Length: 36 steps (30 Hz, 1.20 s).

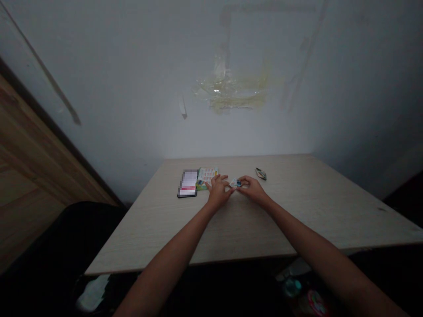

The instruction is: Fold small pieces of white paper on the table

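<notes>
A small piece of printed paper point(235, 182), white with blue, is pinched between my two hands above the middle of the table. My left hand point(218, 190) grips its left edge with thumb and forefinger, the other fingers spread out. On the other side, my right hand point(252, 189) holds the right edge between thumb and fingertips. Just beyond my left hand lies a green-edged printed sheet point(207, 173), partly covered by the fingers. A small folded paper-like item point(261, 174) with dark edges rests past my right hand. Fine print on the paper is too small to read.
A phone point(188, 184) with a blurred screen lies left of the sheet on the pale wooden table point(264, 233). Behind stands a white wall point(132, 88) with old tape point(231, 92). Dark shapes and a bottle-like object point(292, 286) are below the front edge.
</notes>
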Motion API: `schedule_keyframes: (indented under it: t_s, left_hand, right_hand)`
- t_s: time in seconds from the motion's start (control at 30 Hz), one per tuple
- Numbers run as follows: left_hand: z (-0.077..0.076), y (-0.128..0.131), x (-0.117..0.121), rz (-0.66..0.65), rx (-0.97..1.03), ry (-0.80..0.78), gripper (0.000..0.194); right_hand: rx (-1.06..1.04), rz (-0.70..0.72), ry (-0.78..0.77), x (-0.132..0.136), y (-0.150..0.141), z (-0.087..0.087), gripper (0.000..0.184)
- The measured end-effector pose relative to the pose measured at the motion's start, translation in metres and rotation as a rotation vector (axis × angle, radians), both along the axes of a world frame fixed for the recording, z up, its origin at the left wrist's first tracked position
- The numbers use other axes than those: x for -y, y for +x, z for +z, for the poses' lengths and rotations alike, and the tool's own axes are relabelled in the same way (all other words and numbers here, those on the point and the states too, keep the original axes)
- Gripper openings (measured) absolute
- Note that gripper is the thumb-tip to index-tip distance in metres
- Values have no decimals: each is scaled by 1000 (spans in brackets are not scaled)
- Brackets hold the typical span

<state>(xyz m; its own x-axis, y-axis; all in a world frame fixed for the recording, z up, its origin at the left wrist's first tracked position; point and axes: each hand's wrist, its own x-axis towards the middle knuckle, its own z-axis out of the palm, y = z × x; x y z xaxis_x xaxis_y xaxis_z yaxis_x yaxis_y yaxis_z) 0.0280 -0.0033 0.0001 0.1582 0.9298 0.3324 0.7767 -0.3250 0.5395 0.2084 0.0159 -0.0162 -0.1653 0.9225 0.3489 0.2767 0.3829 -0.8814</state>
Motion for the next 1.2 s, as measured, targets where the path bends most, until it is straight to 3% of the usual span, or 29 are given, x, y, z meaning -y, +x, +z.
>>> schedule_keyframes:
  t_s: [0.33,0.57,0.9,1.2]
  left_hand:
    - [1,0,1,4,20,-5,10]
    - [4,-5,0,86,78,19,10]
    - [1,-8,-1,115,-4,30,9]
    - [-2,-8,3,78,-107,53,20]
  right_hand:
    - [13,-24,32,-5,3,-6,39]
    - [249,-72,167,-2,10,-4,28]
    - [366,-26,166,-4,10,-8,26]
    - [519,-134,231,-6,12,-15,28]
